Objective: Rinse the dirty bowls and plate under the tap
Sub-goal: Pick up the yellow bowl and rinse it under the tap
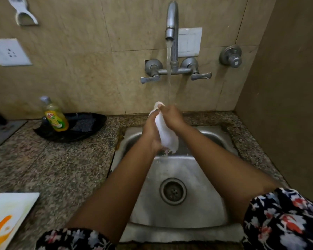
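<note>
Under the tap [172, 24], both hands [153, 131] partly hide a white dish [165, 131].

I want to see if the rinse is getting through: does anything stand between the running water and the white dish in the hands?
Partly. The right hand sits where the stream lands, at the top edge of the white dish, which the left hand holds tilted on edge over the sink.

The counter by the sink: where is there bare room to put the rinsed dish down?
Bare granite lies left of the sink, between the black tray holding the soap bottle and the stained white plate. The narrow strip right of the sink is cramped against the wall.
</note>
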